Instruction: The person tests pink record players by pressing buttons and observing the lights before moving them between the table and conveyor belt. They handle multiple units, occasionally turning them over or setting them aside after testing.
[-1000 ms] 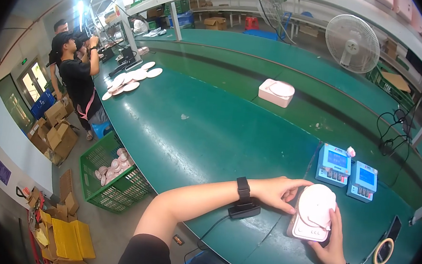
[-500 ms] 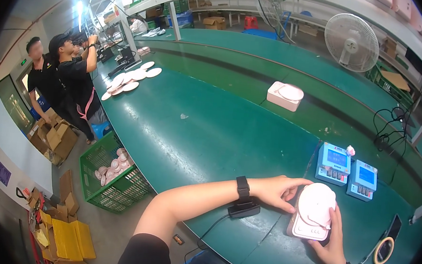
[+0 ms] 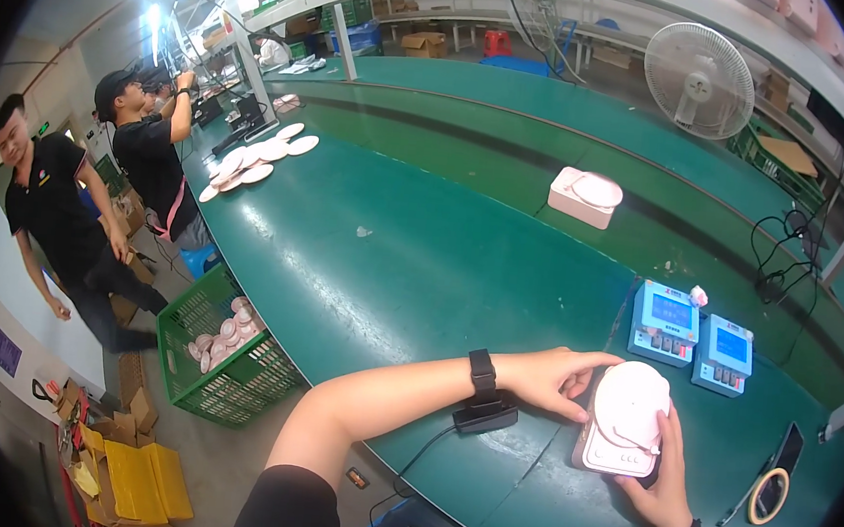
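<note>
A pale pink device shaped like a small record player, with a round platter and a row of small buttons, stands tilted on the green workbench. My left hand grips its left side, index finger at the upper edge and thumb lower down. Around its right side wraps my right hand, fingers along the edge and thumb near the bottom corner. Just beyond the device are two blue boxes with screens, a larger one and a smaller one.
Another pink record-player-shaped device sits on the green conveyor belt. Pink discs lie at the far left. A green crate with pink parts stands on the floor. A tape roll and a phone lie at right.
The pink device on the belt has shifted right. At the left, a person in black has straightened up from the cardboard boxes and come nearer. My hands keep their hold.
</note>
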Motion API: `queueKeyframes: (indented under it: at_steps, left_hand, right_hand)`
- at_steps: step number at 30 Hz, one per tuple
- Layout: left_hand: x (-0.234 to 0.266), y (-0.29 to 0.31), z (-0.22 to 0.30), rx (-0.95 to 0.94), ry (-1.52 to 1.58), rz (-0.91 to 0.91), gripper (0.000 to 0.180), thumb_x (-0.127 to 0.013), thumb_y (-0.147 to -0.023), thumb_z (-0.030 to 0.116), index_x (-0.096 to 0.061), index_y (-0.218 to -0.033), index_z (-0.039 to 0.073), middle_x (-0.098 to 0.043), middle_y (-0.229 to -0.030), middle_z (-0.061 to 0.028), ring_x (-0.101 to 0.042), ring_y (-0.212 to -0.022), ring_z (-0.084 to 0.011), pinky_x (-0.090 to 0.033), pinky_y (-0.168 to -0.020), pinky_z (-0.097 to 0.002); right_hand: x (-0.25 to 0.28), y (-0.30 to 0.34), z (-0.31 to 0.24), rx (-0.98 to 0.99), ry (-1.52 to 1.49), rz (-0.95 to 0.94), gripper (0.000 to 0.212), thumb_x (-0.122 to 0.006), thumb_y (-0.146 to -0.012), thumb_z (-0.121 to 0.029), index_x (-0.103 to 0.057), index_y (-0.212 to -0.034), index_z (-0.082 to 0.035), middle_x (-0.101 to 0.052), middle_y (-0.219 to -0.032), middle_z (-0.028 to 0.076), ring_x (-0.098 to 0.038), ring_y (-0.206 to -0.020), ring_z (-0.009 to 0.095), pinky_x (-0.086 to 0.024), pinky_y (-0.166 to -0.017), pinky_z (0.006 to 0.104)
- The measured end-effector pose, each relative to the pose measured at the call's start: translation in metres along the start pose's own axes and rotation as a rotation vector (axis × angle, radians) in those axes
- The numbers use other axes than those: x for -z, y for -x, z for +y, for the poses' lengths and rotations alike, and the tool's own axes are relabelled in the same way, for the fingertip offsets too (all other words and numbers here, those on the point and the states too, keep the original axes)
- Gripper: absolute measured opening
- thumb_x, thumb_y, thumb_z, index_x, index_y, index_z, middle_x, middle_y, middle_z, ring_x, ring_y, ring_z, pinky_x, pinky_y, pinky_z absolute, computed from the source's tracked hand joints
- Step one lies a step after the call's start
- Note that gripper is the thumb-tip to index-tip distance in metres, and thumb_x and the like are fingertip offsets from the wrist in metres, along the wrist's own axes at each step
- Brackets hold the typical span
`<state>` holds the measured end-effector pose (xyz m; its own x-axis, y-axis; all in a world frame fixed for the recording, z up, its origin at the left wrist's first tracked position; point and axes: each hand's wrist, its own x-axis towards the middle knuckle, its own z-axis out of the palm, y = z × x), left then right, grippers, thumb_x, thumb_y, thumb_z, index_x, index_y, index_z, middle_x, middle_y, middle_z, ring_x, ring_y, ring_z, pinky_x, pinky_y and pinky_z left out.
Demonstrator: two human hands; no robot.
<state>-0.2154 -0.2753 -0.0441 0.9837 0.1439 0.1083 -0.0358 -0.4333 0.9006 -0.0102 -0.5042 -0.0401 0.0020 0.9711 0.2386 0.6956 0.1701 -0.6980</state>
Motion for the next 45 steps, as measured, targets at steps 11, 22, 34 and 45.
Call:
queueKeyframes:
  at_steps: [11, 22, 34, 45]
  left_hand:
    - [0.000, 0.000, -0.001, -0.013, 0.027, 0.005, 0.094, -0.077, -0.078, 0.018, -0.021, -0.153, 0.012, -0.049, -0.066, -0.0005, -0.050, -0.062, -0.0104, -0.043, -0.064, -0.0268]
    - [0.000, 0.004, -0.002, -0.020, 0.012, 0.019, 0.093, -0.077, -0.078, 0.017, -0.021, -0.153, 0.014, -0.048, -0.064, 0.0000, -0.049, -0.061, -0.0098, -0.042, -0.063, -0.0256]
    - [0.032, -0.005, 0.026, 0.104, -0.125, 0.139, 0.075, -0.079, -0.075, 0.014, -0.044, -0.141, 0.010, -0.051, -0.079, 0.0025, -0.051, -0.072, -0.0070, -0.049, -0.066, -0.0238]
    - [0.204, -0.156, -0.079, 0.182, -0.835, 0.476, 0.093, -0.085, -0.060, 0.030, -0.041, -0.138, 0.003, -0.054, -0.120, -0.0185, -0.052, -0.113, -0.0333, -0.042, -0.100, -0.0392]
  right_hand:
    - [0.001, 0.000, -0.002, -0.001, 0.001, -0.004, 0.098, -0.079, -0.067, -0.018, -0.026, -0.147, -0.003, -0.019, -0.153, 0.027, -0.026, -0.141, 0.042, -0.028, -0.113, 0.0456]
    - [-0.003, -0.001, 0.001, 0.014, 0.018, -0.005, 0.099, -0.080, -0.066, -0.017, -0.025, -0.147, -0.002, -0.020, -0.153, 0.027, -0.026, -0.141, 0.042, -0.028, -0.113, 0.0458]
    - [0.017, -0.008, 0.014, 0.090, -0.162, 0.001, 0.066, -0.080, -0.071, -0.017, -0.056, -0.132, -0.010, -0.026, -0.152, 0.024, -0.033, -0.139, 0.040, -0.031, -0.112, 0.0455]
    - [0.014, -0.007, 0.008, 0.009, -0.291, -0.041, 0.079, -0.081, -0.072, -0.017, -0.043, -0.141, -0.007, -0.025, -0.153, 0.022, -0.034, -0.138, 0.038, -0.031, -0.112, 0.0444]
